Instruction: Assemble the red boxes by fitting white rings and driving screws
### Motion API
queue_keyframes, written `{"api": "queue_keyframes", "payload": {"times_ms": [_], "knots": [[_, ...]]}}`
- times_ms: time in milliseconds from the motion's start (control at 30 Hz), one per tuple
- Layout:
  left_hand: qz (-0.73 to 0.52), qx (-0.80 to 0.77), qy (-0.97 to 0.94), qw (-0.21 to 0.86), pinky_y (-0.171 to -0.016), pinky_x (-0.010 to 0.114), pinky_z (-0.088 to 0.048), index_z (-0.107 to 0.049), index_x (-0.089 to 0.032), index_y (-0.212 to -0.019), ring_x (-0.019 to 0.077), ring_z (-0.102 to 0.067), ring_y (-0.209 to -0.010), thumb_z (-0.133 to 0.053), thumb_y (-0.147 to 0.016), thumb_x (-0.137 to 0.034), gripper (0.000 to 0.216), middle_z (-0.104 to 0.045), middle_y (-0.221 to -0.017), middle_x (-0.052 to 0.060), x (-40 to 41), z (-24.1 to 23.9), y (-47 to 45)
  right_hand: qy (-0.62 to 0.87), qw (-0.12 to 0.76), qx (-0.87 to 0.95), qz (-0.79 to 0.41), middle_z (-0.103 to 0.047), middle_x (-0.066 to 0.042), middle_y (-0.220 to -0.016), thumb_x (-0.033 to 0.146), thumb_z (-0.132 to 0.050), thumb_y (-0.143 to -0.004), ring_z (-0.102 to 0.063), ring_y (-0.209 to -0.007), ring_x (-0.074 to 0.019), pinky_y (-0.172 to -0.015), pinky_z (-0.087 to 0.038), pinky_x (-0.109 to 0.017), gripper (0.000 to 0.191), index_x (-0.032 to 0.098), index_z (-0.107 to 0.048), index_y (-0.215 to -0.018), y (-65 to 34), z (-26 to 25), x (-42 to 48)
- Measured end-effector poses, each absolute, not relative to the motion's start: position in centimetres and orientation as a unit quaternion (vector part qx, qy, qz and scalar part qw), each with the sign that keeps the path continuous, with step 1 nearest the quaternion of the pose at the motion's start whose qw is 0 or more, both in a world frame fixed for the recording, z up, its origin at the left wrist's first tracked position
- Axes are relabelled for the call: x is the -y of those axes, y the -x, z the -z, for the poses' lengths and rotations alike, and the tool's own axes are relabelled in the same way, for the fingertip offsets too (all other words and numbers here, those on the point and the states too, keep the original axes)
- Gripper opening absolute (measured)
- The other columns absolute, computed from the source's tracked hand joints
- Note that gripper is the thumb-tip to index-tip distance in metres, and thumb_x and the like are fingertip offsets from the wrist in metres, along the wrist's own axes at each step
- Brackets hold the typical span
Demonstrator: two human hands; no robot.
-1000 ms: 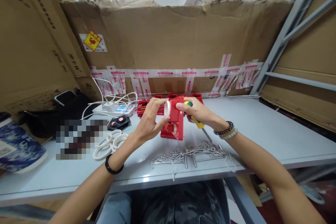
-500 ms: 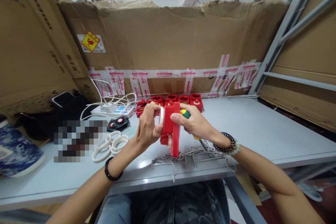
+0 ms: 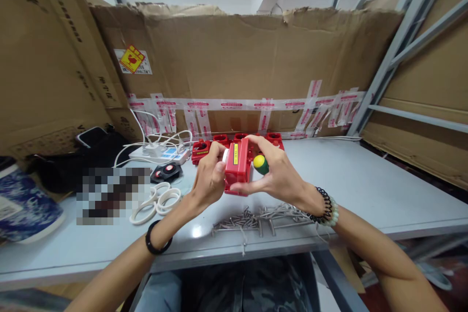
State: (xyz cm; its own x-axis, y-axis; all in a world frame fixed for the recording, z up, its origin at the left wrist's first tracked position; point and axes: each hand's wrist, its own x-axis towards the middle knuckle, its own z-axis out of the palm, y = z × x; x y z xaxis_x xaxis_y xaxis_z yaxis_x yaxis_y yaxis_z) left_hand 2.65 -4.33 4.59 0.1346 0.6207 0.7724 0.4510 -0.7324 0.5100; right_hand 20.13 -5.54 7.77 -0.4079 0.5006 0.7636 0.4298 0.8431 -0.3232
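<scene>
Over the middle of the table, a red box-shaped plastic housing [image 3: 238,165] with a yellow label is held between both hands. My left hand [image 3: 208,175] grips its left side, fingers and thumb at a white ring [image 3: 225,156] there. Around the right side my right hand [image 3: 281,168] closes, thumb below and fingers above. A screwdriver [image 3: 260,164] is tucked in that same hand; only its yellow and green handle shows. Behind the held piece stand several more red housings [image 3: 200,151], partly hidden by my hands. Metal screws and rods [image 3: 243,220] lie in a pile below.
Loose white rings [image 3: 168,202] lie left of my hands, near a black piece with red-and-white round parts [image 3: 166,171]. Behind are a power strip [image 3: 161,155] and cables. A blue-and-white container [image 3: 27,204] stands far left. Cardboard [image 3: 234,58] walls the table's back.
The red housing has been turned so its labelled face shows and its long side no longer hangs down. My right hand has spread around it, keeping the screwdriver.
</scene>
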Motion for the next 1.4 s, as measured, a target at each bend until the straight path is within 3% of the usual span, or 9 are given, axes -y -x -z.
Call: {"api": "queue_keyframes", "payload": {"times_ms": [267,367,467,533,633,967,1167,1267,1400], "knots": [[-0.415,-0.388,-0.732,0.377,-0.051,0.027,-0.037,-0.039,-0.021,-0.067,0.0139,-0.041,-0.052,-0.016,-0.093,-0.065,0.056,-0.042,-0.056,-0.002,2.5,-4.6,-1.4,0.186,0.299,0.882,0.313,-0.053,-0.009,-0.133,0.004,-0.047,-0.087,-0.056,-0.103,-0.0210,-0.053,-0.051,-0.024,0.050,0.029,-0.043,-0.130,-20.8,-6.9,4.7],[-0.442,-0.393,-0.721,0.360,-0.055,0.028,-0.043,-0.047,-0.020,-0.073,0.0145,-0.047,-0.055,-0.020,-0.092,-0.066,0.057,-0.051,-0.061,0.000,2.2,-4.6,-0.8,0.209,0.319,0.891,0.248,-0.053,-0.009,-0.134,0.010,-0.053,-0.084,-0.056,-0.109,-0.0219,-0.061,-0.055,-0.027,0.051,0.026,-0.043,-0.131,-20.8,-6.7,4.0],[-0.513,-0.303,-0.736,0.321,-0.078,0.035,-0.051,-0.051,-0.021,-0.109,0.0196,-0.060,-0.087,-0.031,-0.093,-0.064,0.050,-0.062,-0.104,0.008,2.5,-4.6,-0.7,0.241,0.392,0.881,0.112,-0.056,-0.011,-0.129,0.025,-0.066,-0.076,-0.056,-0.114,-0.0239,-0.081,-0.056,-0.036,0.058,0.021,-0.043,-0.129,-21.1,-6.7,3.1],[-0.515,-0.236,-0.764,0.310,-0.092,0.040,-0.049,-0.042,-0.025,-0.126,0.0241,-0.054,-0.114,-0.048,-0.090,-0.054,0.046,-0.048,-0.134,0.012,2.9,-4.7,-0.8,0.253,0.443,0.859,0.041,-0.059,-0.011,-0.122,0.032,-0.070,-0.071,-0.060,-0.108,-0.0242,-0.087,-0.054,-0.039,0.063,0.020,-0.044,-0.127,-21.3,-6.9,2.7],[-0.492,-0.195,-0.796,0.294,-0.100,0.042,-0.046,-0.041,-0.028,-0.131,0.0259,-0.045,-0.127,-0.063,-0.086,-0.034,0.050,-0.037,-0.145,0.011,3.0,-4.8,-0.9,0.270,0.477,0.836,-0.031,-0.061,-0.012,-0.119,0.036,-0.074,-0.066,-0.062,-0.103,-0.0244,-0.088,-0.053,-0.040,0.066,0.018,-0.045,-0.124,-21.7,-7.2,2.5],[-0.513,-0.230,-0.761,0.323,-0.082,0.031,-0.053,-0.050,-0.020,-0.129,0.0177,-0.062,-0.092,-0.066,-0.085,-0.037,0.050,-0.061,-0.114,0.010,2.1,-4.7,-0.6,0.239,0.468,0.846,-0.087,-0.059,-0.012,-0.122,0.036,-0.079,-0.063,-0.060,-0.108,-0.0246,-0.091,-0.052,-0.039,0.072,0.017,-0.045,-0.124,-22.1,-7.2,2.0],[-0.560,-0.349,-0.685,0.309,-0.057,0.024,-0.045,-0.061,-0.014,-0.085,0.0111,-0.050,-0.056,-0.050,-0.092,-0.045,0.033,-0.052,-0.063,-0.002,1.3,-4.4,-0.4,0.214,0.439,0.873,-0.002,-0.055,-0.010,-0.129,0.033,-0.070,-0.074,-0.055,-0.117,-0.0242,-0.089,-0.053,-0.037,0.059,0.022,-0.044,-0.127,-22.0,-7.2,2.1],[-0.591,-0.289,-0.698,0.283,-0.072,0.029,-0.052,-0.054,-0.020,-0.115,0.0175,-0.061,-0.089,-0.052,-0.091,-0.043,0.033,-0.062,-0.103,0.007,1.9,-4.6,-0.3,0.222,0.451,0.864,-0.002,-0.057,-0.010,-0.126,0.037,-0.073,-0.071,-0.058,-0.113,-0.0236,-0.089,-0.054,-0.037,0.065,0.021,-0.045,-0.127,-22.0,-7.1,2.1],[-0.525,-0.196,-0.794,0.237,-0.100,0.041,-0.046,-0.046,-0.026,-0.130,0.0278,-0.039,-0.133,-0.065,-0.083,-0.030,0.050,-0.039,-0.145,0.012,3.0,-5.0,-0.5,0.254,0.477,0.840,-0.048,-0.061,-0.012,-0.120,0.042,-0.078,-0.064,-0.062,-0.104,-0.0245,-0.089,-0.053,-0.040,0.072,0.018,-0.047,-0.125,-21.9,-7.0,1.9]]}}
